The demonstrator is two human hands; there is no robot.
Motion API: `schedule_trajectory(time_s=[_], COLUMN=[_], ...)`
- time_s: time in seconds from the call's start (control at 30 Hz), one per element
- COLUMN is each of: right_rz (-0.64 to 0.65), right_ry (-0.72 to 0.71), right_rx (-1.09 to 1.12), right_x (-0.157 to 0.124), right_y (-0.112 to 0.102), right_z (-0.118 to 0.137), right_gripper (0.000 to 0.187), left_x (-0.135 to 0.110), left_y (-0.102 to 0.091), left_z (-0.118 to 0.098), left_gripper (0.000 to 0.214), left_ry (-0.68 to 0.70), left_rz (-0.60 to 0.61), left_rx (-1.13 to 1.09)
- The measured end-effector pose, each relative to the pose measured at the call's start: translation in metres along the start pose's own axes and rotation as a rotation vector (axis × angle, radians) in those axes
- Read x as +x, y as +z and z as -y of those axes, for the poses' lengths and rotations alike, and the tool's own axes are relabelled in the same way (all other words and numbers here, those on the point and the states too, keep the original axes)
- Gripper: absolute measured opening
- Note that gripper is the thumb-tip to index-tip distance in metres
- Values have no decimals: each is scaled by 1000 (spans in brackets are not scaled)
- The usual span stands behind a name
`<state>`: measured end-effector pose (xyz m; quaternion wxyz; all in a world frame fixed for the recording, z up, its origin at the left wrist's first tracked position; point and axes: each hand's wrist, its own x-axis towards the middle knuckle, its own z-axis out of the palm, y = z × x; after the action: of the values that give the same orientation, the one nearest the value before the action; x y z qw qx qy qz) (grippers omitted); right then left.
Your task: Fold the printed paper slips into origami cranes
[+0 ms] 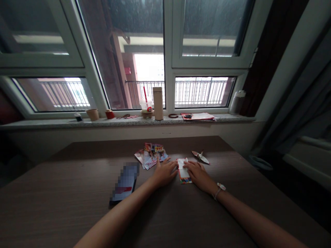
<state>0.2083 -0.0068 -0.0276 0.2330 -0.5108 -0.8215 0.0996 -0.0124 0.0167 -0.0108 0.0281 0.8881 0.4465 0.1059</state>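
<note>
A small folded piece of paper (184, 173), white with a colourful printed band at its near end, lies flat on the brown table (77, 193). My left hand (165, 171) rests at its left edge, fingers stretched and thumb apart. From the right, my right hand (199, 175) lies over the paper with its extended fingertips on the white part, hiding some of it. Beyond my right hand sits a folded paper crane (200, 157). Just past my left hand is a loose pile of printed paper sheets (152, 155).
A phone (125, 182), partly pixelated, lies left of my left forearm. Along the windowsill stand a beige thermos (157, 104), a paper cup (92, 114), a plastic cup with a red straw (146, 103), scissors (188, 116) on red-edged papers and a bottle (237, 102).
</note>
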Motion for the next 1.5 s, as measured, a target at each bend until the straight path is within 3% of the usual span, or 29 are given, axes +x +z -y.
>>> schedule_trajectory(time_s=[0.4,0.63,0.9,1.5], right_rz=[-39,-111,-199,-143], right_ry=[-3,3,6,21], right_rx=[-5,113,171,110], right_x=[0,3,14,11], right_y=[4,7,5,-3], right_z=[-2,-12,-24,-14], right_gripper=[37,29,21,21], left_x=[6,11,10,11], left_y=[0,5,7,5], left_z=[0,-12,-9,-6], left_gripper=[39,34,41,40], left_ry=[3,-60,-151,-173], left_rz=[-12,-124,-62,-17], left_rx=[32,18,-42,-32])
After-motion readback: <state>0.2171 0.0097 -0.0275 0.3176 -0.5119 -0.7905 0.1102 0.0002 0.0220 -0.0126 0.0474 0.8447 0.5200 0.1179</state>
